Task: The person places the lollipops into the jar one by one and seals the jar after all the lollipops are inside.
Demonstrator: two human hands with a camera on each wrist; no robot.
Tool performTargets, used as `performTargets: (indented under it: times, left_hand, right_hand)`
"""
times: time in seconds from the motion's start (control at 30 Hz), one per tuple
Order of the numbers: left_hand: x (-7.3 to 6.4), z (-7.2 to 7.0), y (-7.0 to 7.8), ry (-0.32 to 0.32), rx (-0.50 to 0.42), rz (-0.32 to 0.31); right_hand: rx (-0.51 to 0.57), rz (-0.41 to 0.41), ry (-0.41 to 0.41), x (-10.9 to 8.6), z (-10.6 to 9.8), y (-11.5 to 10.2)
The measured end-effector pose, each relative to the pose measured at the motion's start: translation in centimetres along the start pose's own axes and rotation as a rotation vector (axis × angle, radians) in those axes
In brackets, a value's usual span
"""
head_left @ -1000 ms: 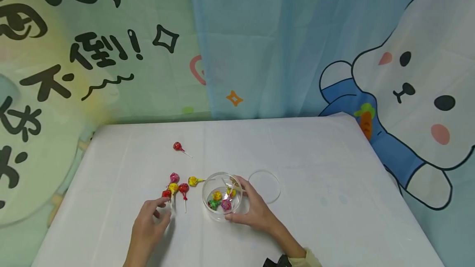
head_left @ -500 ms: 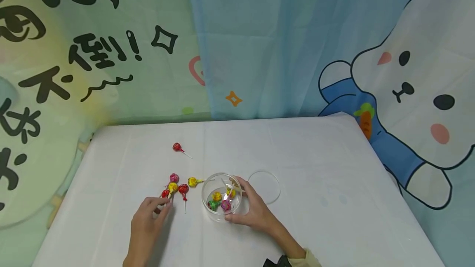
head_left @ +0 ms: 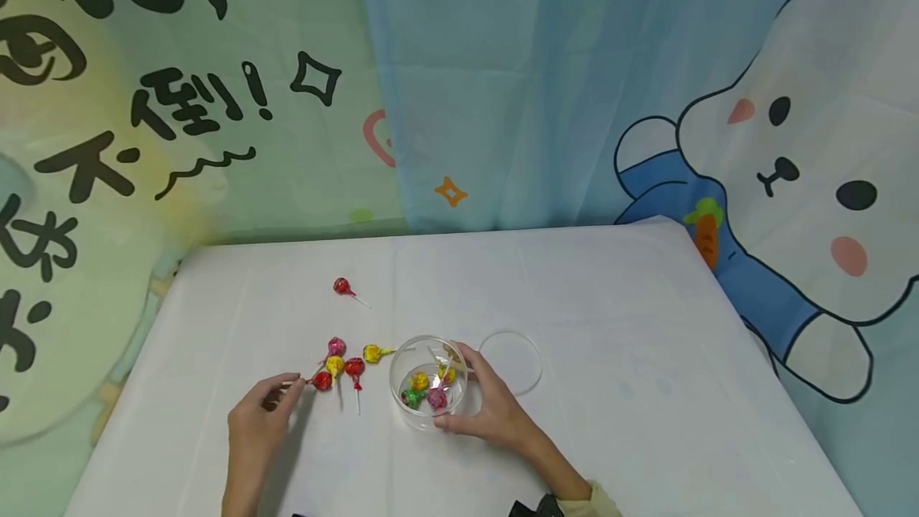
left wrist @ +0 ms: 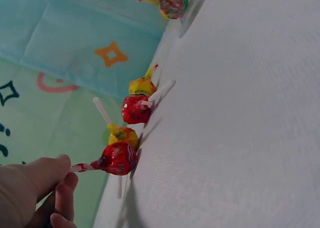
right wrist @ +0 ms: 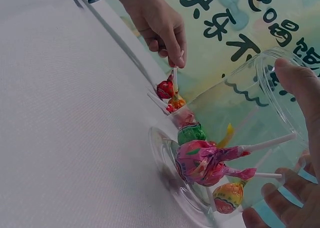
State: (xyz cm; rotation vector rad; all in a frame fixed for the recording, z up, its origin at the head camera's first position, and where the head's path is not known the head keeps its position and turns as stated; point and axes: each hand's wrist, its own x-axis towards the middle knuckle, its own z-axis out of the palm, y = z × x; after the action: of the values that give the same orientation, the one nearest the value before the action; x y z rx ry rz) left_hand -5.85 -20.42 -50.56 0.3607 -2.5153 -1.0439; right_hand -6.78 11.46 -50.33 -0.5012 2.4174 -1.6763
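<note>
In the head view my left hand (head_left: 260, 413) is at the left of a small lollipop cluster. Its thumb and fingers pinch the stick of a red-wrapped lollipop (left wrist: 119, 159), whose head is close over the white cloth. A yellow lollipop (head_left: 335, 365), a pink lollipop (head_left: 337, 346) and another red lollipop (head_left: 355, 368) lie beside it. My right hand (head_left: 495, 413) grips a clear round jar (right wrist: 225, 95) around its right side. Inside are several lollipops, among them a pink one (right wrist: 197, 163), a green one (right wrist: 191, 133) and a yellow-orange one (right wrist: 228, 198).
Another yellow lollipop (head_left: 372, 353) lies with its stick toward the jar. A red lollipop (head_left: 341, 286) sits farther back. Right of the jar rests a clear round lid (head_left: 538, 359). The white-covered table (head_left: 632, 325) ends at a printed curtain (head_left: 488, 102).
My left hand has moved left, drawing the red lollipop's stick with it and turning the stick toward the left. My right hand and the jar stay in place.
</note>
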Motion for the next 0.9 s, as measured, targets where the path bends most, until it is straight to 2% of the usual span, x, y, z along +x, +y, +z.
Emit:
performTargets:
  times: [0.1,0.2,0.5,0.7,0.77,0.9]
  left_hand:
    - [0.02,0.21,-0.37,-0.034,-0.027,-0.079]
    - [0.09,0.4,-0.65,-0.058,-0.039,-0.114]
    - [0.12,0.59,-0.97,-0.081,-0.035,-0.176]
    - [0.14,0.18,-1.0,-0.101,-0.046,-0.227]
    - [0.17,0.02,-0.94,-0.091,-0.064,-0.234]
    - [0.17,-0.03,-0.51,-0.078,-0.16,-0.232]
  right_hand:
    - [0.005,0.016,0.001,-0.02,0.03,-0.11]
    - [-0.002,0.018,0.006,-0.02,0.08,-0.11]
    - [-0.011,0.005,0.008,0.0,0.12,-0.07]
    - [-0.003,0.007,0.004,0.03,0.16,-0.15]
    - [-0.006,0.0,0.003,0.05,0.18,-0.11]
    - [-0.024,-0.013,0.005,0.12,0.17,0.04]
